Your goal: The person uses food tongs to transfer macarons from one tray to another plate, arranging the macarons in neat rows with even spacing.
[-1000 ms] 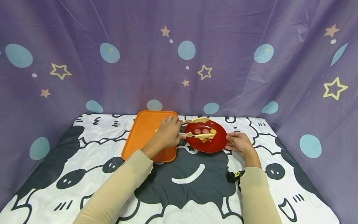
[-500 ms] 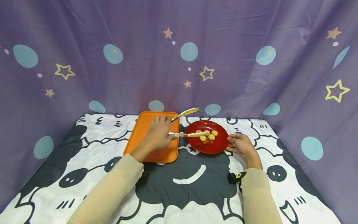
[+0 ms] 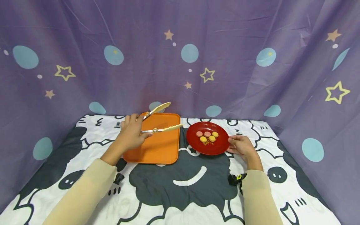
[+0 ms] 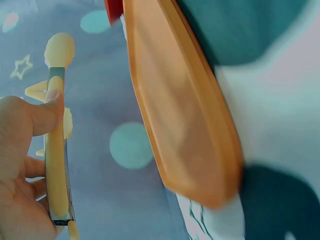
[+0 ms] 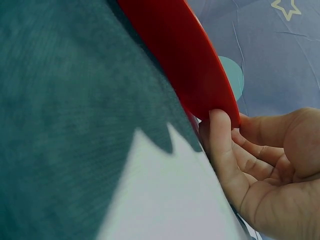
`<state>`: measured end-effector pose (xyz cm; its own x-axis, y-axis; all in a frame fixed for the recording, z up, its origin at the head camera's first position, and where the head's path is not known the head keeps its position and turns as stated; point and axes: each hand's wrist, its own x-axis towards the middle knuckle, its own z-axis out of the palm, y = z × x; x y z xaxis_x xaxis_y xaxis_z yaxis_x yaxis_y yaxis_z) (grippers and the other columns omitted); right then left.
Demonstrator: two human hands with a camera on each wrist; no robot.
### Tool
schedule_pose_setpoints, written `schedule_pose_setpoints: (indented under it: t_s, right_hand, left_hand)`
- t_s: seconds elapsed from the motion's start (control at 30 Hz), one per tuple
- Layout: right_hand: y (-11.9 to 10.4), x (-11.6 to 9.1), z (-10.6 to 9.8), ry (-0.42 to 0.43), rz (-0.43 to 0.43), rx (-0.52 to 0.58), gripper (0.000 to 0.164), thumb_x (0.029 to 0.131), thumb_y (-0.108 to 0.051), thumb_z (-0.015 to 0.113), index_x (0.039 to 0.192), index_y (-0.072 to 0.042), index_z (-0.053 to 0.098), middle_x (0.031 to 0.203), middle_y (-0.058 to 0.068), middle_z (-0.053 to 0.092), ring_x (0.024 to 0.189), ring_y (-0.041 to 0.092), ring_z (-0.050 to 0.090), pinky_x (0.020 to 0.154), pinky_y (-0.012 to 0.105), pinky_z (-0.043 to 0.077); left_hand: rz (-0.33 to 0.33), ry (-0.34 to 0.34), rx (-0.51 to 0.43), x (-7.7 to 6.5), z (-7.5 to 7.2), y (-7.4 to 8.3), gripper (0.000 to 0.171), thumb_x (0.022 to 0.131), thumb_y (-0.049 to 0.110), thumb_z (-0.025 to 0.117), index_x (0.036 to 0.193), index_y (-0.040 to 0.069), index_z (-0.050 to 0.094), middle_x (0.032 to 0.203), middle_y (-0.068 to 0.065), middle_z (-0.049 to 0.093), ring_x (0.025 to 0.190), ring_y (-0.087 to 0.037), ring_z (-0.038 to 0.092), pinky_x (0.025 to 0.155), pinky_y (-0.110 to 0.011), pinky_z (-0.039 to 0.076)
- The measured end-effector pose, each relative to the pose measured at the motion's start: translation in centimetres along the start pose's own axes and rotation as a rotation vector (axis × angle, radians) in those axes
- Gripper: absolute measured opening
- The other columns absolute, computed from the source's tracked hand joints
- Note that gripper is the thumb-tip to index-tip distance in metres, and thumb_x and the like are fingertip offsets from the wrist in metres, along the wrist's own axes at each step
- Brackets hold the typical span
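Observation:
My left hand [image 3: 131,132] grips a pair of tongs [image 3: 168,127] with metal arms and pale yellow tips, held above the orange tray [image 3: 161,154]. The tongs' two arms are spread apart with nothing between their tips. In the left wrist view the thumb presses along the yellow handle [image 4: 59,165]. My right hand [image 3: 244,147] pinches the right rim of the red plate [image 3: 194,145], also seen in the right wrist view. On that plate lie several small round macarons, pink ones [image 3: 207,134] behind and yellow ones [image 3: 212,138] in front and at the right.
A black and white cartoon-print cloth [image 3: 202,193] covers the table. Close behind the tray and plate hangs a purple curtain [image 3: 225,84] with stars and dots. The tray stands left of the plate, a narrow strip of cloth between them.
My left hand has drawn the tongs leftward, away from over the plate to above the tray; their arms stand wider apart. The right hand has stayed at the plate's rim.

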<state>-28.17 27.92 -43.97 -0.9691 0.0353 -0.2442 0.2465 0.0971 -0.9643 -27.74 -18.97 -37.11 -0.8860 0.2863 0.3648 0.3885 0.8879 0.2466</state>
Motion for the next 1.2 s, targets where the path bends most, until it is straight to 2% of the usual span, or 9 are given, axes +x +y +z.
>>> schedule_pose_setpoints:
  t_s: [0.2,0.4,0.73,0.93,1.1,1.2]
  right_hand:
    - [0.0,0.0,0.0,0.005,0.005,0.009,0.036,0.105,-0.006,0.054,0.137,0.010,0.051,0.099,0.007,0.065,0.078,0.016,0.069,0.075,0.034,0.060]
    - [0.0,0.0,0.0,0.005,0.008,0.021,0.035,0.105,-0.006,0.054,0.136,0.010,0.051,0.097,0.006,0.065,0.077,0.017,0.069,0.075,0.035,0.060]
    - [0.0,0.0,0.0,-0.009,0.006,0.031,0.035,0.105,-0.006,0.055,0.136,0.010,0.051,0.098,0.006,0.064,0.077,0.017,0.069,0.075,0.034,0.060]
    - [0.2,0.1,0.2,-0.003,0.008,0.019,0.036,0.105,-0.007,0.055,0.136,0.010,0.051,0.096,0.007,0.066,0.077,0.017,0.069,0.075,0.034,0.060]
    - [0.1,0.1,0.1,0.005,0.009,0.011,0.035,0.105,-0.006,0.055,0.136,0.010,0.051,0.098,0.007,0.066,0.078,0.017,0.070,0.076,0.035,0.060]
    - [0.3,0.2,0.0,0.006,0.009,0.013,0.035,0.105,-0.006,0.055,0.136,0.010,0.051,0.098,0.007,0.065,0.078,0.017,0.070,0.076,0.035,0.060]
  left_hand:
    - [-0.049,0.029,0.009,-1.3,-1.0,-3.0,0.079,0.088,0.038,0.081,0.142,-0.009,0.049,0.129,-0.029,0.047,0.114,-0.045,0.035,0.086,-0.059,0.028]
    - [-0.093,0.039,0.039,-2.7,-2.3,-5.8,0.079,0.087,0.036,0.081,0.139,-0.014,0.048,0.130,-0.035,0.044,0.111,-0.051,0.035,0.086,-0.063,0.027]
    - [-0.228,0.042,0.054,-4.8,-3.4,-10.2,0.084,0.086,0.038,0.081,0.138,-0.018,0.046,0.130,-0.040,0.039,0.110,-0.056,0.033,0.081,-0.065,0.025]
    - [-0.353,-0.003,0.099,-5.8,-2.9,-12.4,0.084,0.086,0.042,0.078,0.131,-0.021,0.046,0.122,-0.041,0.037,0.106,-0.058,0.031,0.079,-0.065,0.026]
    - [-0.457,-0.049,0.110,-6.2,-2.5,-13.0,0.081,0.087,0.044,0.076,0.117,-0.025,0.046,0.111,-0.044,0.036,0.102,-0.061,0.030,0.079,-0.068,0.027]
    - [-0.538,-0.103,0.100,-6.2,-2.3,-13.0,0.081,0.089,0.048,0.072,0.111,-0.026,0.045,0.107,-0.045,0.034,0.102,-0.062,0.030,0.080,-0.068,0.027]
